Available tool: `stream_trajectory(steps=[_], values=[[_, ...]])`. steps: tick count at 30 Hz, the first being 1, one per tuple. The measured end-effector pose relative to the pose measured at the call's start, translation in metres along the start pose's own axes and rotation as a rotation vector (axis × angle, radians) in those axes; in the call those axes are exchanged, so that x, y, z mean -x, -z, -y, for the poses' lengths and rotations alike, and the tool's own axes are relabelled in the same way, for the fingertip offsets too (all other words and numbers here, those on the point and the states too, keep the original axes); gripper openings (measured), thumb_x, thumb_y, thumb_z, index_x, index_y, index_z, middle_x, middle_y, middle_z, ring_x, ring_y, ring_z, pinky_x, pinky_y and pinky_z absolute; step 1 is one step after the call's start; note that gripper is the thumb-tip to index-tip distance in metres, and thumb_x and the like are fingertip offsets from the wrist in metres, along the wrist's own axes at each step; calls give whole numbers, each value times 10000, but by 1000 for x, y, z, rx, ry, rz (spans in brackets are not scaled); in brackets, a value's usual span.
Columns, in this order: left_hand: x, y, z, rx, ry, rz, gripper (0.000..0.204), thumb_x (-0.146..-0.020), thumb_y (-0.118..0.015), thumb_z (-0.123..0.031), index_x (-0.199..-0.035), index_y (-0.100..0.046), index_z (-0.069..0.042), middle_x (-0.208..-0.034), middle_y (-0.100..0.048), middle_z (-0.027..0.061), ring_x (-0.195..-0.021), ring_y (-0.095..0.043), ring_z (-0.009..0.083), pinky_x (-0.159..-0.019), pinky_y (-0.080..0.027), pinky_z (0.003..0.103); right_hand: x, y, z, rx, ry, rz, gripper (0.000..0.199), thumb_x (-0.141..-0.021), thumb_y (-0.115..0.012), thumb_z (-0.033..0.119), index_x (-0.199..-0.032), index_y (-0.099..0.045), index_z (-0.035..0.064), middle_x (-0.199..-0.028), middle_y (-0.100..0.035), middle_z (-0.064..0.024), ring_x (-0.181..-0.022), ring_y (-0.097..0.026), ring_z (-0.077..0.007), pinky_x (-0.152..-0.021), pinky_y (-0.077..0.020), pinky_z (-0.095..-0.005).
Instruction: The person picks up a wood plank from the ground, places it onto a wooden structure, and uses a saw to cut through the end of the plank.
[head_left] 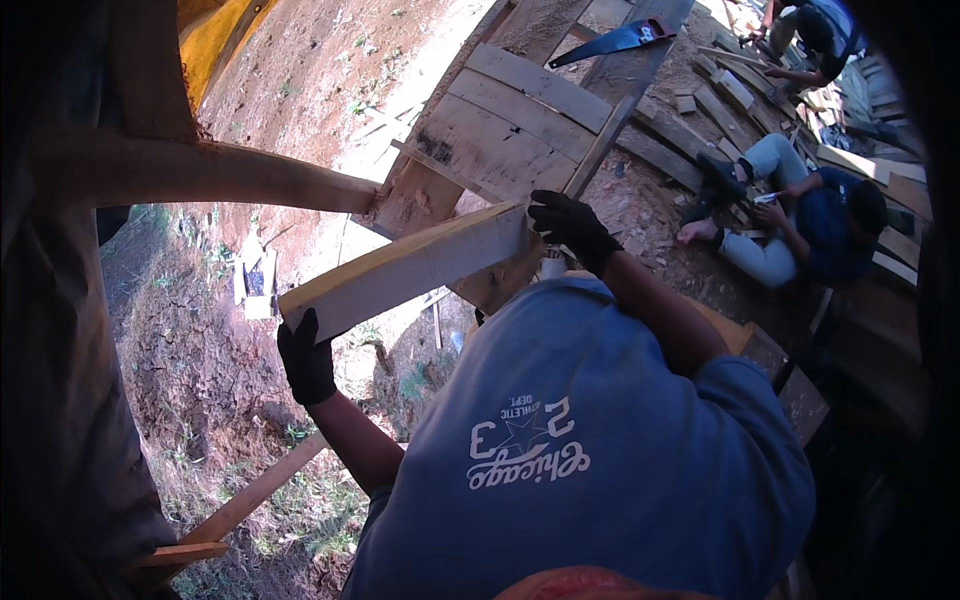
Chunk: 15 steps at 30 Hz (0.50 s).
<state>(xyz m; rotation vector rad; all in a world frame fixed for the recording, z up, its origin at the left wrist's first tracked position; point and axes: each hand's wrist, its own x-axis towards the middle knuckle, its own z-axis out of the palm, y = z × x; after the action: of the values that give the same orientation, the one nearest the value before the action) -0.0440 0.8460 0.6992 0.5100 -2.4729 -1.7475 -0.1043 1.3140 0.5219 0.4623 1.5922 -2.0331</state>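
A person in a blue printed T-shirt (590, 450) holds a long pale sawn wooden plank (405, 268) out in front of the body, above a drop to bare red earth and patchy grass (210, 360). The left hand (305, 358), in a black work glove, is closed around the plank's lower near end, fingers wrapped under the edge; the right hand (570, 225), also in a black glove, grips the far, higher end, so the board slopes upward from left to right. The plank looks stiff and fairly weighty, a solid board that will not flex, with rough sawn faces that gloves should hold well; taking it near both ends, as here, seems the steady way to carry it, since a one-handed hold in the middle would likely let it swing. Just beyond the right hand lies a platform of weathered grey boards (510, 125), and a handsaw with a dark blade (610, 42) rests further off on a long board. A thick rounded timber beam (200, 170) crosses at the left. To the right, another person in dark blue clothes (830, 225) crouches among scattered offcuts, well apart from the plank.
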Motion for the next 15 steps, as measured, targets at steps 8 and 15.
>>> stream_trajectory(steps=[8, 15], values=[[-3, -32, 52, 133, 68, 213, 688, -1014, -697, -361, -1457, -430, 93, -1328, -562, 260, -1238, -608, 403, -961, -615, 578, 54, -10, 80, -436, 143, 120, 457, -1029, -685, 191, -1446, -577, 40, -1272, -670, -59, -1160, -663, -195, -947, -568, -371], [-4, -118, 93, -741, 82, 512, 399, -954, -804, -236, -1268, -691, -18, -1230, -721, 148, -1038, -739, 209, -867, -608, 336, 86, 6, 111, -119, 462, -130, 415, -989, -746, 177, -1365, -653, 28, -1248, -701, -69, -1150, -655, -164, -998, -535, -346]])
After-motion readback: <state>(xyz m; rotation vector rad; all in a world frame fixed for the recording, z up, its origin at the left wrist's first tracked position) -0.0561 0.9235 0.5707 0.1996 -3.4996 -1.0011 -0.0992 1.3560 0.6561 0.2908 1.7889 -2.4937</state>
